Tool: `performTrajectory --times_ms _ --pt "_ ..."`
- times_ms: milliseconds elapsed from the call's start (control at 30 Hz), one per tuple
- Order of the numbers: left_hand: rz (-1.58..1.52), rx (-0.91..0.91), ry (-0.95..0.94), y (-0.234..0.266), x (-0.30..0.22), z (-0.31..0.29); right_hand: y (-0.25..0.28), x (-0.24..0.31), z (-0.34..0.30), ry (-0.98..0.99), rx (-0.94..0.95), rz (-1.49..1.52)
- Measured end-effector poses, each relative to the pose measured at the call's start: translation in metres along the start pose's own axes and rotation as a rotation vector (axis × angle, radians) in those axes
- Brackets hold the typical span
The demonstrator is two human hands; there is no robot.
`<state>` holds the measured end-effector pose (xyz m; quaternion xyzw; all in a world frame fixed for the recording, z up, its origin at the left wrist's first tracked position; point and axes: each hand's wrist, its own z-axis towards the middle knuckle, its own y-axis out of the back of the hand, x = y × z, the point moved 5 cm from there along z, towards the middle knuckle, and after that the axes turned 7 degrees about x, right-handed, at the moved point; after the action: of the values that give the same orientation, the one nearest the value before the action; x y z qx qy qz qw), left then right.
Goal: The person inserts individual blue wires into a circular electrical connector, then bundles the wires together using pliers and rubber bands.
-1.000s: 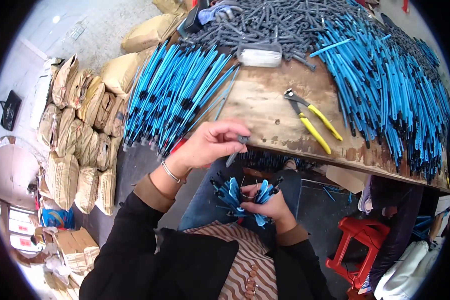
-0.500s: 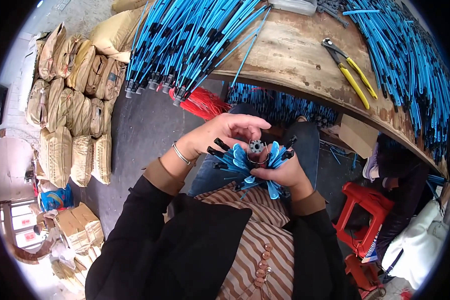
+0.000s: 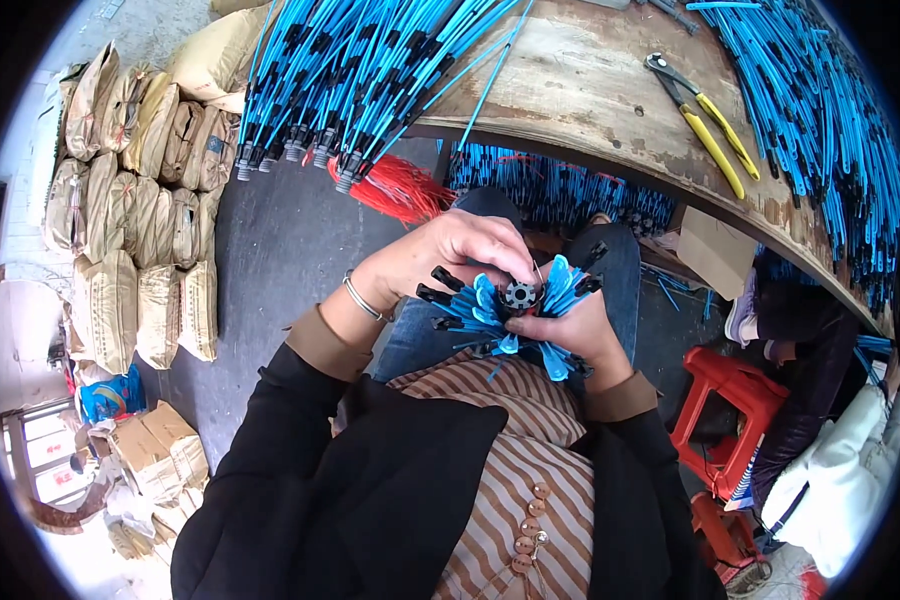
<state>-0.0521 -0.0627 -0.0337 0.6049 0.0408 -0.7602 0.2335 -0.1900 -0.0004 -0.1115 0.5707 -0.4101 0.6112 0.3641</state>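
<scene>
The wooden table (image 3: 560, 100) spans twelve o'clock. Centrally, the blue-strip bundle (image 3: 562, 272) is wrapped by the right hand's (image 3: 582, 330) curled fingers. The left hand (image 3: 470, 250) sits at its eleven o'clock, fingers bent, any pinch hidden. The grey notched connector (image 3: 520, 295), apart a second ago, now sits mid-bundle, seemingly brought together.

Wooden table (image 3: 570, 85) serves as reference. Yellow-handled pliers (image 3: 711, 150) lie on its top near the front edge, handles spread. A red strand bundle (image 3: 402, 190) shows below its left part. Left of the table stand stacked tan sacks (image 3: 110, 310). Below its right part sits a cardboard piece (image 3: 715, 255); nearer the viewer than the table, a red stool (image 3: 750, 388) and white cloth (image 3: 838, 460).
</scene>
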Motion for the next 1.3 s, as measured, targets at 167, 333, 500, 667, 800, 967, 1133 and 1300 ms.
performTrajectory --times_ms 167,333,500,667,800,967,1133,1300 --pt "-0.038 0.030 0.079 0.000 -0.001 -0.003 0.002 0.001 0.000 0.061 -0.072 -0.020" --pt "-0.152 0.041 0.172 0.001 -0.002 -0.004 0.004 0.010 -0.002 -0.017 -0.097 -0.016" --pt "-0.215 -0.030 0.186 -0.005 -0.003 0.003 0.005 0.006 -0.004 -0.047 -0.161 0.075" --pt "-0.019 -0.215 0.172 -0.012 0.000 0.008 0.005 0.004 -0.007 -0.035 -0.155 0.023" --pt "0.015 -0.207 0.219 -0.015 0.000 0.003 0.013 0.010 -0.012 0.023 -0.077 0.134" --pt "0.075 -0.202 0.147 -0.020 -0.004 0.006 0.024 0.035 -0.008 -0.144 0.139 0.656" --pt "0.060 -0.175 0.143 -0.026 -0.005 0.014 0.039 0.046 0.006 -0.228 0.426 0.552" --pt "0.060 -0.167 0.168 -0.029 -0.008 0.015 0.035 0.052 0.005 -0.389 0.567 0.170"
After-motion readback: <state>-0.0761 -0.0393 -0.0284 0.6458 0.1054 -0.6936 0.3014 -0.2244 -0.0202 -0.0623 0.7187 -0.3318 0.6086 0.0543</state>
